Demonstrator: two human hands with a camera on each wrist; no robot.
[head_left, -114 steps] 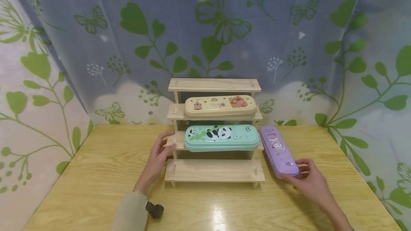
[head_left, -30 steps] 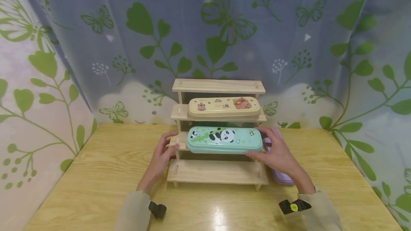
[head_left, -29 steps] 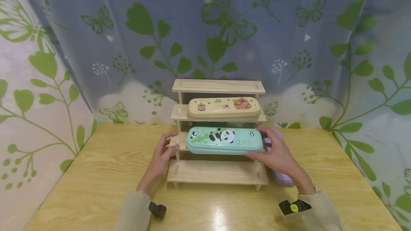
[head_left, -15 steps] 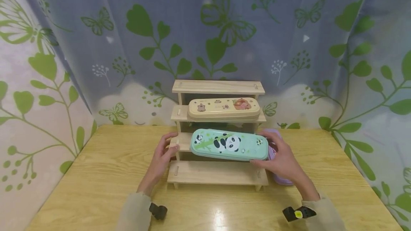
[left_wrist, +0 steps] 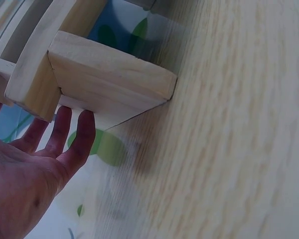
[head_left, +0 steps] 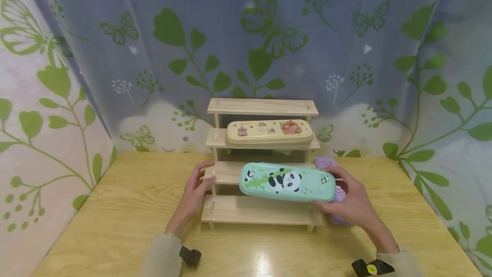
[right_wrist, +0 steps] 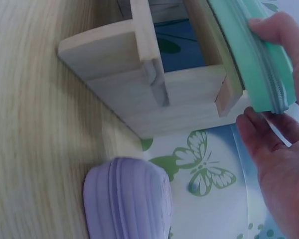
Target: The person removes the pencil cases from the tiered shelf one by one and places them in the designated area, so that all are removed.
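My right hand (head_left: pixel 355 202) grips the right end of a mint-green panda pencil case (head_left: pixel 259 186), thumb at the front and fingers behind. The case is tilted, its right end lower and out past the wooden tiered stand (head_left: pixel 257 209). In the right wrist view the zipped side of the green pencil case (right_wrist: pixel 256 59) shows near the thumb. My left hand (head_left: pixel 192 191) holds the left end of the stand's second board from the bottom, thumb in front. The left wrist view shows the left hand's fingers (left_wrist: pixel 82 137) bent against the stand's side (left_wrist: pixel 107 82).
A cream pencil case (head_left: pixel 265 135) lies on the stand's third board. On the table (head_left: pixel 138 200), right of the stand, lies a purple pencil case (head_left: pixel 324 163), partly hidden behind my right hand. A leaf-patterned curtain (head_left: pixel 215 59) hangs close behind.
My right hand left the purple case, took the green case and has moved it right and toward me, off its board. My left hand stays at the stand.
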